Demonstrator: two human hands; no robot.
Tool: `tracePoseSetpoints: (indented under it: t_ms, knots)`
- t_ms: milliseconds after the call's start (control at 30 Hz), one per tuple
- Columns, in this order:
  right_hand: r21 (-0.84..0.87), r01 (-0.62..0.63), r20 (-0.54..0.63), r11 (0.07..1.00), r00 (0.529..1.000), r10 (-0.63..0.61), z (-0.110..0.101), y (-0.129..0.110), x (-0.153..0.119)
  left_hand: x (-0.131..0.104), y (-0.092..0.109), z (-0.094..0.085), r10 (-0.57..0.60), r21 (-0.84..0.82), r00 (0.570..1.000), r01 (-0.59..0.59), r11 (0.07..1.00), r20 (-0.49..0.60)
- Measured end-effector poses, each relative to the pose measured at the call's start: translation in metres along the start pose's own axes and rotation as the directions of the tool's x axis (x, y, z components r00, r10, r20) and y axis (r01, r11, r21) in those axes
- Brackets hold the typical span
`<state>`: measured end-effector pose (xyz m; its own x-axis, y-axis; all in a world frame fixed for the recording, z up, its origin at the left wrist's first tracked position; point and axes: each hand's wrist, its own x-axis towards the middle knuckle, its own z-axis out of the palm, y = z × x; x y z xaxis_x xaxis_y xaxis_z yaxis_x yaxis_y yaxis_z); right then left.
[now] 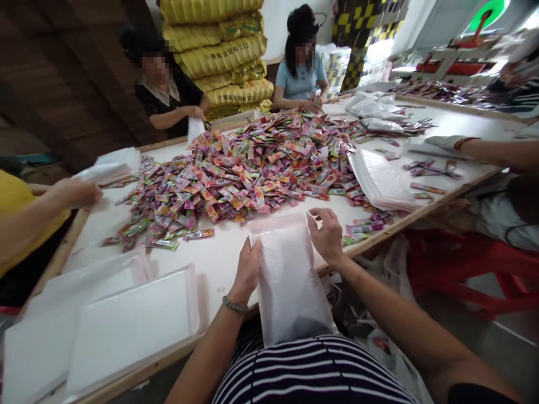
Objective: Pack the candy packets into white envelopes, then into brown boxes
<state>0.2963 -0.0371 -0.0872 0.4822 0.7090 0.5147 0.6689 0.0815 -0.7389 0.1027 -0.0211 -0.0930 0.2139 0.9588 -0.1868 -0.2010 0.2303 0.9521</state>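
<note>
A white plastic bag point(290, 275) leans between the table edge and my striped top, its clear open-looking end point(275, 223) toward the pile. My left hand point(247, 264), with a green bracelet on the wrist, grips the bag's left edge near that end. My right hand point(327, 235) is at the bag's upper right corner, its fingers curled and closed at the edge; the exact pinch point is hard to make out. Just beyond the bag lies a large heap of small colourful sachets point(248, 168). What the bag contains is hidden.
Stacks of flat white bags lie at the left point(135, 320) and right point(381, 179) of the wood-edged table point(223, 292). Co-workers sit around it, some handling bags. Filled-looking bags point(379, 112) lie at the far right. A red stool point(458, 275) stands below the right edge.
</note>
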Motion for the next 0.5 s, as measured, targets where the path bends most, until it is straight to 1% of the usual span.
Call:
tracePoseSetpoints:
  t_ms: [33, 67, 100, 133, 167, 200, 233, 267, 300, 333, 367, 400, 433, 467, 500]
  knots:
    - [-0.047, 0.204, 0.012, 0.978, 0.979, -0.203, 0.001, -0.007, 0.002, 0.0, 0.001, 0.001, 0.032, 0.007, 0.999, -0.032, 0.999, 0.023]
    - [-0.074, 0.394, 0.089, 0.916, 0.918, -0.387, 0.002, -0.016, 0.005, 0.0, 0.003, 0.003, 0.069, 0.019, 0.997, -0.07, 0.997, 0.042]
    - [-0.077, 0.546, 0.211, 0.834, 0.827, -0.521, 0.004, -0.028, 0.008, 0.0, 0.006, 0.004, 0.101, 0.04, 0.993, -0.103, 0.994, 0.062]
    - [-0.07, 0.652, 0.337, 0.755, 0.728, -0.597, 0.007, -0.038, 0.01, 0.0, 0.009, 0.006, 0.126, 0.068, 0.989, -0.131, 0.989, 0.075]
    - [-0.063, 0.717, 0.445, 0.694, 0.643, -0.624, 0.012, -0.048, 0.013, -0.001, 0.011, 0.007, 0.145, 0.101, 0.986, -0.153, 0.983, 0.085]
    - [-0.056, 0.75, 0.524, 0.659, 0.584, -0.62, 0.019, -0.054, 0.015, -0.001, 0.013, 0.007, 0.154, 0.134, 0.984, -0.165, 0.977, 0.091]
    - [-0.041, 0.756, 0.569, 0.653, 0.555, -0.607, 0.027, -0.058, 0.018, -0.001, 0.015, 0.007, 0.149, 0.164, 0.984, -0.164, 0.973, 0.1]
    - [-0.011, 0.736, 0.585, 0.677, 0.553, -0.593, 0.034, -0.058, 0.02, -0.001, 0.017, 0.007, 0.132, 0.184, 0.985, -0.151, 0.971, 0.112]
    - [0.028, 0.685, 0.571, 0.728, 0.587, -0.574, 0.042, -0.057, 0.023, -0.002, 0.018, 0.007, 0.113, 0.194, 0.988, -0.132, 0.972, 0.107]
    - [0.075, 0.596, 0.532, 0.8, 0.655, -0.537, 0.047, -0.053, 0.026, -0.002, 0.019, 0.007, 0.09, 0.201, 0.991, -0.108, 0.974, 0.1]
    - [0.131, 0.468, 0.469, 0.874, 0.747, -0.471, 0.049, -0.047, 0.03, -0.003, 0.019, 0.006, 0.065, 0.203, 0.994, -0.083, 0.976, 0.092]
    - [0.202, 0.313, 0.39, 0.928, 0.843, -0.369, 0.047, -0.04, 0.034, -0.003, 0.019, 0.006, 0.043, 0.199, 0.996, -0.059, 0.978, 0.082]
    - [0.287, 0.148, 0.303, 0.946, 0.923, -0.236, 0.04, -0.031, 0.04, -0.002, 0.018, 0.006, 0.025, 0.187, 0.997, -0.038, 0.982, 0.07]
    - [0.377, -0.002, 0.218, 0.926, 0.972, -0.087, 0.027, -0.021, 0.046, -0.002, 0.017, 0.005, 0.011, 0.17, 0.998, -0.021, 0.985, 0.059]
    - [0.455, -0.116, 0.146, 0.883, 0.988, 0.054, 0.008, -0.009, 0.053, -0.001, 0.015, 0.004, 0.001, 0.15, 0.999, -0.008, 0.989, 0.05]
